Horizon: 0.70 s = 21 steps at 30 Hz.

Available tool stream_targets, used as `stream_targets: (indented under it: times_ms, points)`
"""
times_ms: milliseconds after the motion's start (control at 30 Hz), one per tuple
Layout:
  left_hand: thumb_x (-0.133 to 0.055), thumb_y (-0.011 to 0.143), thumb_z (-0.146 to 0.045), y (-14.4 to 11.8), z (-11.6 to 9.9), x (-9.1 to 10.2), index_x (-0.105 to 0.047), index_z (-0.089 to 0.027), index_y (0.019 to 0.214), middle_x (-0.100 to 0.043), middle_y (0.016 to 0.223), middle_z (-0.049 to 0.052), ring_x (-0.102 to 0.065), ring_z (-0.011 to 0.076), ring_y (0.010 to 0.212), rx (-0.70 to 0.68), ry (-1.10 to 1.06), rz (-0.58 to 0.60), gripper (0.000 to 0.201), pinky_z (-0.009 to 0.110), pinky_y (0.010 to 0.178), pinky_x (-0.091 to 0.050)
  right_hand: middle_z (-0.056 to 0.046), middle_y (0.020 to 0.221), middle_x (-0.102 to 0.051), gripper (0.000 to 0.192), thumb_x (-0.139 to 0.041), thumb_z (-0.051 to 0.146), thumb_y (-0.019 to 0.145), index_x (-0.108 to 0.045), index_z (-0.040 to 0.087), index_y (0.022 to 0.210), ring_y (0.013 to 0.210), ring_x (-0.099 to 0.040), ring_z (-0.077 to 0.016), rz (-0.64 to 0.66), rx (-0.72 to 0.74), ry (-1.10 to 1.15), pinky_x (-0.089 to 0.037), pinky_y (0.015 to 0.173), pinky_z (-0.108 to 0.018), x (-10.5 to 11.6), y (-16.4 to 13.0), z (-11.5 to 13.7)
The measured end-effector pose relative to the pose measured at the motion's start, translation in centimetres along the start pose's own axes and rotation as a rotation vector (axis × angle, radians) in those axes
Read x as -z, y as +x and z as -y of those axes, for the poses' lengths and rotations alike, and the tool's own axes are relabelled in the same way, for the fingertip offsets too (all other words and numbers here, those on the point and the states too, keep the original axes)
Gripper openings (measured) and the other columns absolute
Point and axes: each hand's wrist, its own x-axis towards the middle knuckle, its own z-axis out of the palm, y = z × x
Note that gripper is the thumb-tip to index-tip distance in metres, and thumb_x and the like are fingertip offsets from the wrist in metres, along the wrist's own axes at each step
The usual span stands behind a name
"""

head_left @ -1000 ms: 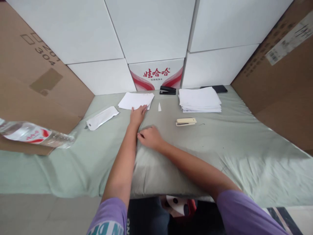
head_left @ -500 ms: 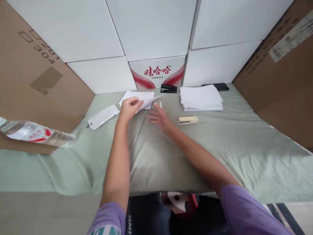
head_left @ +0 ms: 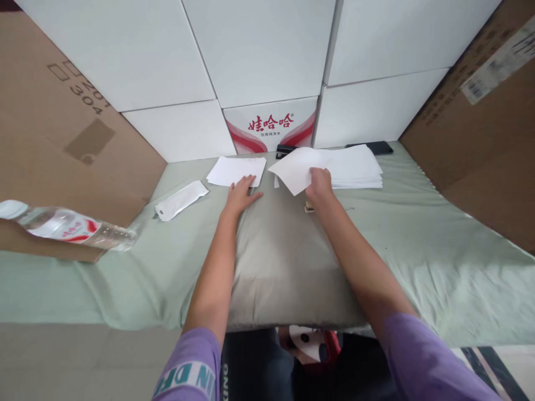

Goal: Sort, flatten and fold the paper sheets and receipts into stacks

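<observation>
The work looked partway through, with paper lying in two places on the pale green cloth (head_left: 276, 267). On the left lay a low, thin pile of white paper (head_left: 234, 170); on the right stood a thicker, layered stack of white paper (head_left: 359, 167), its near edges slightly uneven. One piece was up in the air between them — a plain white rectangular sheet of paper (head_left: 296, 167) — and it was not yet laid flat, so that piece at least seemed unfinished. How many sheets were left in the thin pile could not be told.

The right hand (head_left: 320, 185) pinched the sheet at its near edge, thumb and fingers pressed together on it, though some fingertips were hidden. The sheet ran away from the fingers and out to their left, tilted, one corner pointing down toward the cloth. Its far right part overlapped the thick stack in view; whether it touched there could not be told.

The left hand (head_left: 241, 195) held nothing: its fingers lay loosely extended over the near right corner of the thin pile, the thumb spread apart toward the right. A cream plastic stapler (head_left: 309, 206) showed only partly beside the right wrist — a black stapler (head_left: 285, 149) lay behind the sheet.
</observation>
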Motion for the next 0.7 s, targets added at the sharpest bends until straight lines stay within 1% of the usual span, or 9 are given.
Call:
stream_targets:
  times_ms: [67, 133, 233, 367, 467, 567, 633, 667, 700]
  points:
    - [-0.058, 0.095, -0.046, 0.0, 0.4, -0.9, -0.05, -0.03, 0.149, -0.046, 0.16, 0.006, -0.037, 0.0277, 0.15, 0.028, 0.041, 0.059, 0.057, 0.052, 0.123, -0.02, 0.002, 0.074, -0.061, 0.043, -0.046, 0.006, 0.067, -0.056, 0.02, 0.106, 0.079, -0.067, -0.0161, -0.157, -0.115, 0.159, -0.061, 0.08, -0.033, 0.4, 0.5, 0.9]
    - [-0.048, 0.101, -0.041, 0.1, 0.4, -1.0, -0.057, -0.029, 0.143, -0.051, 0.156, 0.004, -0.041, 0.0253, 0.148, 0.034, 0.063, 0.052, 0.045, 0.049, 0.122, -0.023, 0.003, 0.072, -0.06, 0.038, -0.046, 0.005, 0.068, -0.055, 0.021, 0.101, 0.077, -0.066, -0.0153, -0.208, -0.203, 0.263, -0.061, 0.076, -0.031, 0.5, 0.5, 1.7]
    - [-0.041, 0.103, -0.035, 0.2, 0.2, -0.6, -0.067, -0.026, 0.131, -0.063, 0.145, 0.006, -0.053, 0.0254, 0.139, 0.016, 0.108, 0.004, 0.039, 0.043, 0.115, -0.033, 0.003, 0.073, -0.06, 0.031, -0.047, 0.006, 0.072, -0.053, 0.022, 0.098, 0.074, -0.066, -0.016, -0.194, -0.261, 0.334, -0.062, 0.072, -0.034, 0.5, 0.3, 2.7]
    - [-0.042, 0.101, -0.033, 0.2, -0.2, -0.3, -0.073, -0.022, 0.116, -0.075, 0.121, 0.013, -0.068, 0.0289, 0.114, 0.016, 0.224, -0.052, 0.036, 0.038, 0.099, -0.043, 0.002, 0.074, -0.062, 0.026, -0.047, 0.009, 0.075, -0.052, 0.023, 0.097, 0.075, -0.068, -0.0171, -0.187, -0.282, 0.355, -0.063, 0.073, -0.037, 0.4, 0.1, 3.3]
    - [-0.044, 0.099, -0.033, 0.1, -0.8, 0.1, -0.073, -0.021, 0.106, -0.078, 0.105, 0.014, -0.07, 0.0293, 0.101, 0.07, 0.243, -0.146, 0.032, 0.036, 0.088, -0.045, 0.002, 0.076, -0.062, 0.026, -0.049, 0.011, 0.075, -0.051, 0.024, 0.097, 0.079, -0.068, -0.0179, -0.154, -0.26, 0.337, -0.063, 0.074, -0.039, 0.6, 0.5, 3.4]
    - [-0.046, 0.096, -0.031, 0.1, -1.9, 1.7, -0.072, -0.022, 0.098, -0.077, 0.097, 0.011, -0.069, 0.0272, 0.092, 0.089, 0.134, -0.245, 0.028, 0.034, 0.08, -0.045, 0.0, 0.082, -0.064, 0.025, -0.051, 0.013, 0.076, -0.052, 0.023, 0.099, 0.087, -0.07, -0.0186, -0.089, -0.201, 0.308, -0.063, 0.077, -0.039, 1.0, 1.1, 3.3]
    - [-0.05, 0.092, -0.031, 0.2, -2.7, 3.4, -0.072, -0.022, 0.09, -0.076, 0.089, 0.008, -0.068, 0.0252, 0.085, 0.065, 0.027, -0.199, 0.024, 0.033, 0.076, -0.045, -0.001, 0.085, -0.064, 0.024, -0.052, 0.015, 0.077, -0.053, 0.023, 0.099, 0.09, -0.07, -0.019, -0.06, -0.169, 0.291, -0.063, 0.078, -0.039, 1.3, 1.6, 3.5]
    - [-0.054, 0.09, -0.032, 0.2, -3.0, 4.3, -0.071, -0.021, 0.083, -0.076, 0.085, 0.007, -0.068, 0.0246, 0.082, 0.048, -0.032, -0.118, 0.022, 0.033, 0.075, -0.046, -0.002, 0.086, -0.064, 0.023, -0.052, 0.016, 0.078, -0.053, 0.023, 0.1, 0.091, -0.07, -0.0192, -0.051, -0.159, 0.287, -0.063, 0.079, -0.04, 1.4, 1.8, 3.6]
    - [-0.056, 0.088, -0.035, 0.2, -3.2, 5.1, -0.071, -0.021, 0.078, -0.075, 0.082, 0.007, -0.068, 0.0242, 0.079, 0.039, -0.113, 0.004, 0.023, 0.033, 0.075, -0.047, -0.002, 0.086, -0.064, 0.022, -0.052, 0.017, 0.079, -0.053, 0.023, 0.1, 0.092, -0.07, -0.0194, -0.043, -0.15, 0.285, -0.063, 0.08, -0.041, 1.5, 2.0, 3.7]
